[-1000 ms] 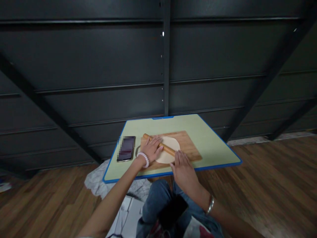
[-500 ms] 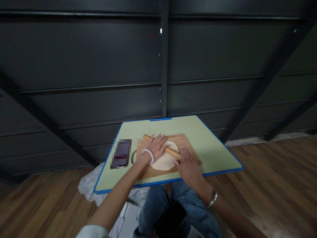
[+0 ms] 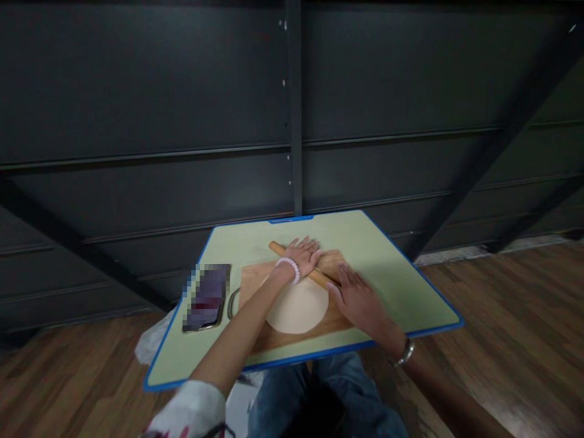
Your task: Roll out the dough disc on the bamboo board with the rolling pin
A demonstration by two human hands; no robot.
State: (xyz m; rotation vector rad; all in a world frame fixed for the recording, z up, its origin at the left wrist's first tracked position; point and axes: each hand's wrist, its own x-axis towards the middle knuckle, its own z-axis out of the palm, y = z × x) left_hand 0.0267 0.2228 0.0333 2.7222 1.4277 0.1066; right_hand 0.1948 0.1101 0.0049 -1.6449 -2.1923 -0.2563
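Note:
A round, flat sheet of pale dough (image 3: 297,307) lies on a wooden board (image 3: 255,340) on a light green table with a blue edge (image 3: 383,255). A wooden rolling pin (image 3: 278,249) lies slantwise across the far edge of the dough. My left hand (image 3: 305,255) rests flat on the pin's left part, fingers stretched out, with a pale bead bracelet on the wrist. My right hand (image 3: 358,295) lies flat on the pin's right end, fingers extended, a metal bangle on that wrist.
A phone (image 3: 207,297) lies on the table left of the board, with a metal ring (image 3: 232,302) between them. A dark metal panelled wall (image 3: 292,121) stands right behind the table. Wooden floor (image 3: 515,328) lies on both sides; my knees in jeans (image 3: 283,395) are under the table's near edge.
Both hands have pushed the rolling pin away from me, from the middle of the dough to its far edge. The camera view has dropped and come closer to the table.

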